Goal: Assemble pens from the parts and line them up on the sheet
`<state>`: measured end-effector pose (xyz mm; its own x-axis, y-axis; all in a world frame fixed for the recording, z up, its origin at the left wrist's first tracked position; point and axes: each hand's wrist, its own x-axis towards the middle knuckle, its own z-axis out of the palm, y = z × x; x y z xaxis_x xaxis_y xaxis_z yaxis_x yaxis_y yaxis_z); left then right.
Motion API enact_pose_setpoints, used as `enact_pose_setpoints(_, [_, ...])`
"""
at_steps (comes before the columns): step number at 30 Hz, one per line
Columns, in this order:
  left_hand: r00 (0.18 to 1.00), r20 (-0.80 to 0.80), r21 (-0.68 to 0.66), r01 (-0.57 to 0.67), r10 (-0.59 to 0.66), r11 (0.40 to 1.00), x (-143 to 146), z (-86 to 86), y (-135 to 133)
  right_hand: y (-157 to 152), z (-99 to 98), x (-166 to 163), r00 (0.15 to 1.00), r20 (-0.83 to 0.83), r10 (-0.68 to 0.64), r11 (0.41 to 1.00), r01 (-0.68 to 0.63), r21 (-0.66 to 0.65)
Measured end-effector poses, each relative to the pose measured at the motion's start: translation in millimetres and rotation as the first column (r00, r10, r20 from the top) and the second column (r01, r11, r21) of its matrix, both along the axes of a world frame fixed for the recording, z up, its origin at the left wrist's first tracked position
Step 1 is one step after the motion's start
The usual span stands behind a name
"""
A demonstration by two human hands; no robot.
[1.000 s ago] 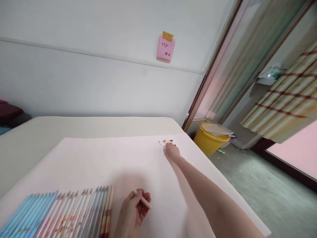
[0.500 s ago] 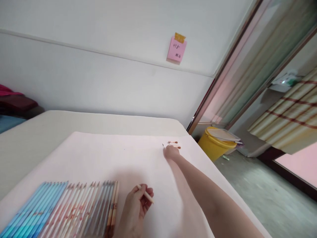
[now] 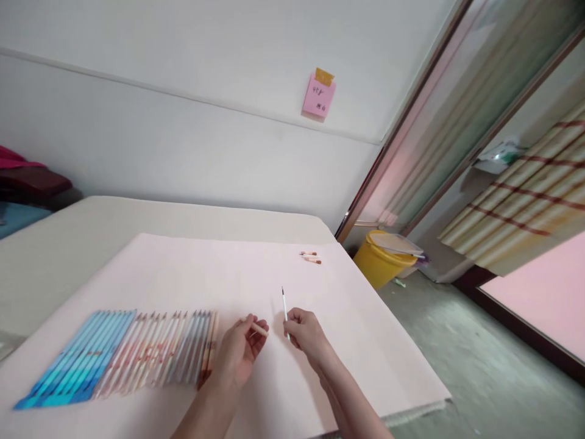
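My right hand [image 3: 305,332] pinches a slim pale pencil [image 3: 284,303], its dark point up and away from me, a little above the paper. A short cream stick [image 3: 259,329] rests in the curled fingers of my left hand [image 3: 247,344]; its exact kind is unclear. Just left of that hand, pencils lie side by side in a row, tips pointing away: blue pencils [image 3: 85,353], whitish pencils with reddish patterns [image 3: 144,353], grey pencils [image 3: 187,347] and orange-brown pencils [image 3: 210,344]. Farther off, a few small brown-ended pencils [image 3: 311,260] lie together.
White paper [image 3: 205,268] covers much of the cream table [image 3: 119,213]. A yellow bin [image 3: 381,259] stands on the floor beyond the right edge. On the wall hangs a pink note [image 3: 319,97], and a checked curtain [image 3: 525,201] is at right.
My right hand has come back from the small far group with a pale pencil and is now near my left hand. The left hand still holds the cream stick. The view has shifted slightly.
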<state>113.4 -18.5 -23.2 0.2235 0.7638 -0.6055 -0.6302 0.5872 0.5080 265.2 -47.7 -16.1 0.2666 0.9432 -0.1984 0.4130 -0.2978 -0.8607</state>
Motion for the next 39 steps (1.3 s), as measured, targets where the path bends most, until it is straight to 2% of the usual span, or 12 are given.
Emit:
enact_pose_setpoints(1, [1.0,-0.002,0.006,0.011,-0.011,1.0,-1,-0.5,-1,-5,0.8,-6,0.984,-0.177,-0.027,1.0,0.029,0.008])
enact_pose_setpoints(3, [0.999,-0.017,0.014,0.033,-0.032,0.999,-1,-0.9,-4,-11,2.8,-15,0.886,-0.461,-0.055,0.998,0.063,0.003])
enact_pose_setpoints(5, [0.998,-0.031,0.029,0.052,-0.051,0.998,-2,-0.8,-7,-13,4.5,-19,0.816,-0.577,-0.031,0.999,0.032,-0.009])
enact_pose_setpoints(7, [0.997,-0.038,0.047,0.069,-0.068,0.996,-2,-0.3,-9,-14,4.9,-18,0.783,-0.622,-0.002,1.0,-0.007,-0.013])
enact_pose_setpoints(13, [0.987,-0.13,0.027,0.097,-0.093,0.995,2,-2.0,-10,-12,2.2,-15,0.773,-0.635,-0.01,0.998,-0.031,-0.053])
enact_pose_setpoints(18, [0.973,-0.17,0.0,0.157,-0.154,0.988,9,-6.1,-13,-8,2.4,-14,0.803,-0.594,-0.045,0.999,0.023,-0.044])
enact_pose_setpoints(25, [0.953,-0.112,0.078,0.29,-0.281,0.954,16,-4.5,-24,-4,-7.2,-15,0.796,-0.594,-0.113,0.993,0.101,-0.054])
enact_pose_setpoints(33, [0.957,-0.112,0.097,0.28,-0.269,0.955,15,-5.8,-28,-5,-8.5,-19,0.792,-0.596,-0.133,0.991,0.113,-0.071])
enact_pose_setpoints(39, [0.953,-0.152,0.106,0.28,-0.263,0.954,13,-10.1,-28,-8,-4.7,-20,0.793,-0.603,-0.092,0.996,0.062,-0.07])
